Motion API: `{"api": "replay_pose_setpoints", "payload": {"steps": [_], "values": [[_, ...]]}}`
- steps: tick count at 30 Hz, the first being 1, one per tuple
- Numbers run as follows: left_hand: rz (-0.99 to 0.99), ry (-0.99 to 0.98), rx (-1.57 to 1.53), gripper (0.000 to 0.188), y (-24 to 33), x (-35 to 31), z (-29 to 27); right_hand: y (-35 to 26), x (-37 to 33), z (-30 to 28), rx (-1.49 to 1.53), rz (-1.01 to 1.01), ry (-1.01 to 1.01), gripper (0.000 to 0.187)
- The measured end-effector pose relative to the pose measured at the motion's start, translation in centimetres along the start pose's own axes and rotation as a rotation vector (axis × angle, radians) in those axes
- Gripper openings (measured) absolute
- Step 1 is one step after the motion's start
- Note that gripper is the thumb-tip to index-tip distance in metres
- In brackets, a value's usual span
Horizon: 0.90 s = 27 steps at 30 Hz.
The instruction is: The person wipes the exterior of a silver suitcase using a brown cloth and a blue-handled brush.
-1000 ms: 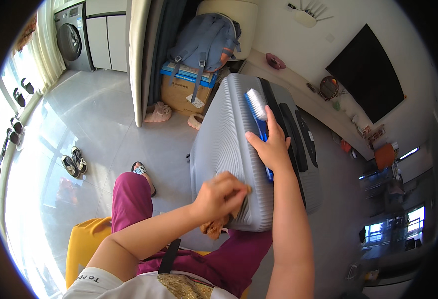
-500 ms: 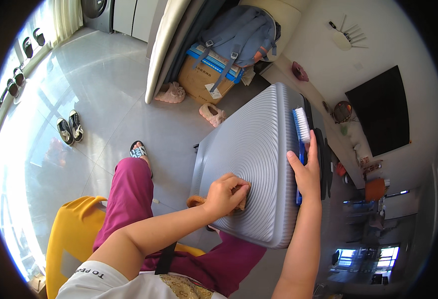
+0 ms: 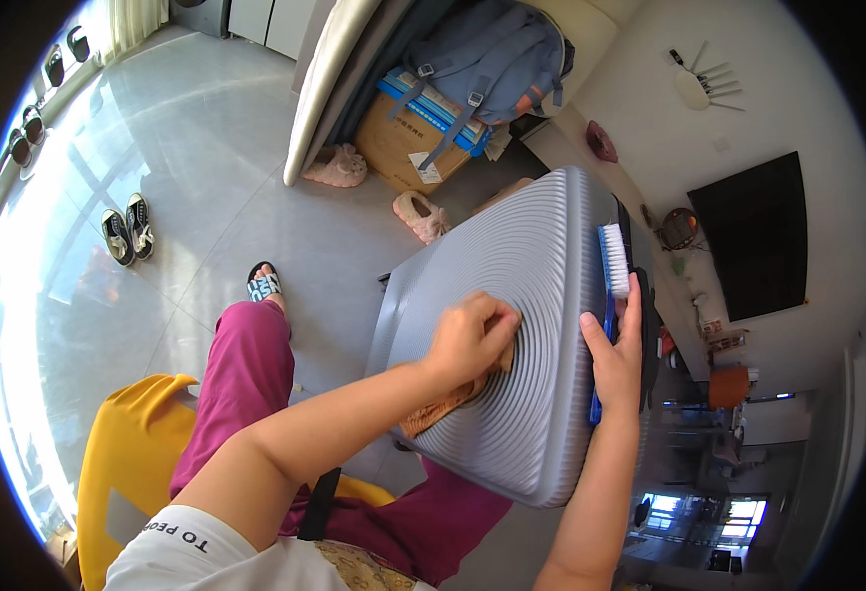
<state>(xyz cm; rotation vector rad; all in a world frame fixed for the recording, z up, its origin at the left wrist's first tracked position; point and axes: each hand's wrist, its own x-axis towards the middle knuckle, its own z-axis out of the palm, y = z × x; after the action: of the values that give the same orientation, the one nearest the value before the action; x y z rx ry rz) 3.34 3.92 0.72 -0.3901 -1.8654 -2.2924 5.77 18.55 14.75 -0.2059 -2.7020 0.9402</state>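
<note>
A grey hard-shell suitcase (image 3: 549, 414) with curved ridges stands tilted in front of me. Bunched fingers of my left hand (image 3: 470, 340) press an orange-brown cloth (image 3: 435, 412) onto its ridged face; part of the cloth hangs below the hand. My right hand (image 3: 614, 366) rests along the suitcase's right edge, thumb on the near side. In that hand is a blue scrubbing brush (image 3: 613, 258), its white bristles pointing up past the fingertips and its handle partly hidden behind the thumb and palm.
Beyond the suitcase, a blue-grey backpack (image 3: 497, 59) sits on a cardboard box (image 3: 394, 148), with a pink slipper (image 3: 420, 217) nearby. Dark sneakers (image 3: 128, 231) lie on the tiled floor at left. Something yellow (image 3: 123, 443) is beside my leg. A television (image 3: 753, 236) hangs at right.
My left hand has slid up and to the right across the ridged face with the cloth, which now trails out more. The right hand keeps the brush at the suitcase's edge.
</note>
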Motion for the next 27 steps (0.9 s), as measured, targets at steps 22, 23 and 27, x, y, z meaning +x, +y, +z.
{"api": "replay_pose_setpoints", "payload": {"steps": [22, 23, 27], "values": [[0.073, -0.074, 0.028, 0.008, 3.3, -1.2, 0.7, 1.4, 0.9, 0.0, -0.120, 0.056, 0.027, 0.084], [0.079, -0.057, 0.048, 0.008, 3.2, -1.0, 0.8, 1.5, 0.9, 0.1, -0.122, 0.069, 0.026, 0.084], [0.106, -0.177, -0.043, 0.008, 4.8, -4.4, 0.2, 2.6, 0.9, -0.1, -0.148, 0.070, 0.040, 0.086]]}}
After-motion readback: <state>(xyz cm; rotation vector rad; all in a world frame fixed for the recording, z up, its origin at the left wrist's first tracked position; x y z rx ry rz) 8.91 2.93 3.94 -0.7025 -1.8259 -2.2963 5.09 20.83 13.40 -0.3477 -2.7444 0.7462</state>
